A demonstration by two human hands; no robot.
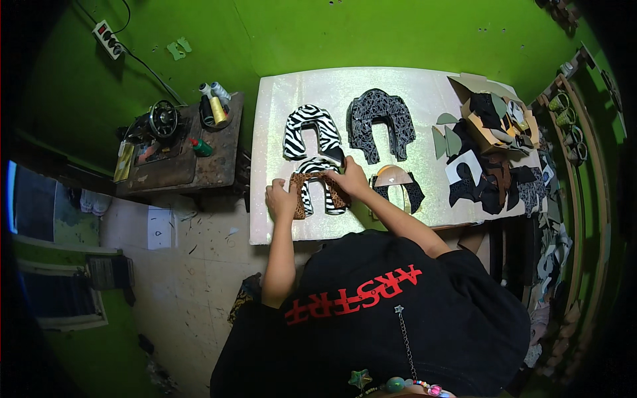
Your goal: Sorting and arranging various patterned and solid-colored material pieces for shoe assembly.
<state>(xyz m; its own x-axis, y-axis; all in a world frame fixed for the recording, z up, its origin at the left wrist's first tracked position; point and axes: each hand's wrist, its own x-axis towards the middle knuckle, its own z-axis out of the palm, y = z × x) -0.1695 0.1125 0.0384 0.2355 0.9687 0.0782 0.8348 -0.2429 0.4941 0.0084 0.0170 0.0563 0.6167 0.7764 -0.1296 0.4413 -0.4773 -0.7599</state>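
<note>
While the left hand [281, 199] presses it, right fingers [345, 178] seemingly pinch the leopard-print piece [317, 178].

two zebra-print pieces [310, 131], two hands [281, 199]

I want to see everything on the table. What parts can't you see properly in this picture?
- Head view: the table's near edge is hidden behind the person's black shirt.
- Head view: the left hand and right hand cover parts of the zebra and leopard fabric piece; whether either grip is closed cannot be told.
- Head view: the scrap pile is too jumbled and small to sort out.
</note>
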